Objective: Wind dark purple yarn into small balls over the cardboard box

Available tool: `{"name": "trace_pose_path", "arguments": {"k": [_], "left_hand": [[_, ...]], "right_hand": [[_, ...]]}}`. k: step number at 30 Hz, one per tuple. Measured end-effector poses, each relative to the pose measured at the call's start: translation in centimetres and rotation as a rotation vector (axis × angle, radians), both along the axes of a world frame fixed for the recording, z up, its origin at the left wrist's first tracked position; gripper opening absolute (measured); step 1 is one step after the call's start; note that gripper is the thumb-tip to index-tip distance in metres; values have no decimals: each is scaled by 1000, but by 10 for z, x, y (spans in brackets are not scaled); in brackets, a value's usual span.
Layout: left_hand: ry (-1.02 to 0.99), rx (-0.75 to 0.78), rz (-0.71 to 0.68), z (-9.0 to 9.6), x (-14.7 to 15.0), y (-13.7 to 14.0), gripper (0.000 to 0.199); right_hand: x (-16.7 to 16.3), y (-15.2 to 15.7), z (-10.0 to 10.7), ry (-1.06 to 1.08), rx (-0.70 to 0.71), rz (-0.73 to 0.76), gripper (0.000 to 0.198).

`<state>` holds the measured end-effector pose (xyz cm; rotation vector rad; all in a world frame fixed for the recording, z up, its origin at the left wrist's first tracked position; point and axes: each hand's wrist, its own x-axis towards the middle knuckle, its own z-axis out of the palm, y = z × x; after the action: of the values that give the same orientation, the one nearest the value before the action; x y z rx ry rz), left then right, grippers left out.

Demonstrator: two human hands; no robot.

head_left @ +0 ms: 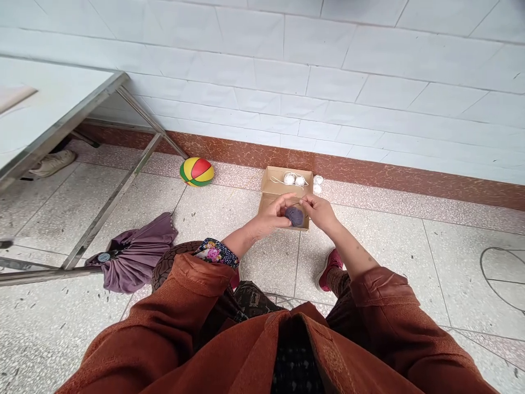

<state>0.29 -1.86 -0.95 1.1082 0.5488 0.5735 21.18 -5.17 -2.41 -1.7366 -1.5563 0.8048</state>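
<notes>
Dark ball [294, 216]: being held above the box [270, 189], left hand [275, 214] curling round it; right hand [320, 210] pinching what seems its strand, too fine to make out.

Risks: a hard tug could be rolling the ball out of the loose left grip; slack could be snagging the loose white ends.

Count: dark ball, 1; white balls [289, 179], 4, two lying in the box, two sitting just beside; box, 1; toy ball [197, 172], 1; umbrella [135, 249], 1.

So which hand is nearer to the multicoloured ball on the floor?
Left: the left hand, holding dark yarn, is to the right of the multicoloured ball; the right hand is farther right.
</notes>
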Motion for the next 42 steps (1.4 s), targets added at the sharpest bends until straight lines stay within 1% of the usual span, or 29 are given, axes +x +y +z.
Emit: {"name": "trace_pose_path", "arguments": {"k": [3, 4, 6, 8, 10, 12, 14, 15, 18, 20, 22, 24, 26, 27, 29, 31, 32, 34, 35, 37, 38, 40, 42], "left_hand": [[-19, -139, 181, -4, -2, 7, 49], [-21, -176, 233, -6, -2, 9, 43], [0, -224, 296, -10, -4, 13, 41], [62, -209, 306, -13, -5, 15, 40], [165, -105, 286, -15, -6, 15, 39], [278, 28, 248, -18, -6, 14, 43], [341, 108, 163, -20, -4, 11, 60], [335, 120, 105, -22, -3, 9, 70], [187, 103, -63, -21, -1, 4, 93], [62, 50, -105, -16, -1, 1, 97], [-26, -36, -80, -10, -1, 0, 89], [-66, -140, -24, -6, -2, 0, 70], [-76, -233, 43, -4, -3, 3, 51], [-74, -268, 86, -5, -3, 5, 45], [-59, -304, 189, -9, -3, 10, 38], [-6, -295, 290, -15, -3, 15, 37], [36, -274, 339, -18, -4, 18, 38], [147, -188, 417, -24, -5, 22, 42], [208, -122, 446, -27, -6, 24, 44], [322, 24, 461, -31, -7, 27, 48], [369, 84, 453, -34, -8, 27, 53], [439, 159, 406, -38, -8, 27, 67], [477, 199, 299, -40, -7, 24, 86]], "right_hand": [[-6, -4, -2, -74, 11, 116, 20], [-9, -5, -2, -69, 21, 180, 19], [-13, -8, 0, -30, 54, 322, 19], [-17, -11, 4, 28, 86, 442, 19], [-18, -13, 10, 97, 89, 492, 19], [-17, -14, 17, 179, 72, 484, 21], [-14, -14, 23, 253, 66, 450, 24], [-13, -13, 25, 275, 73, 436, 25], [-9, -8, 24, 258, 114, 376, 24], [-8, -4, 18, 191, 121, 315, 21], [-7, -1, 9, 84, 88, 254, 20], [-7, -1, 2, -58, 26, 217, 18], [-8, -3, -2, -185, -19, 220, 16], [-9, -4, -3, -232, -29, 234, 15], [-11, -8, -3, -285, -30, 270, 15], [-13, -10, 0, -284, -25, 313, 17], [-14, -11, 2, -256, -23, 348, 17], [-16, -13, 8, -136, -17, 433, 18], [-16, -15, 13, -48, -18, 475, 20], [-14, -18, 25, 156, -33, 517, 27], [-13, -19, 31, 256, -43, 512, 31], [-8, -22, 42, 421, -52, 453, 38], [-4, -21, 49, 520, -34, 368, 44]]}}
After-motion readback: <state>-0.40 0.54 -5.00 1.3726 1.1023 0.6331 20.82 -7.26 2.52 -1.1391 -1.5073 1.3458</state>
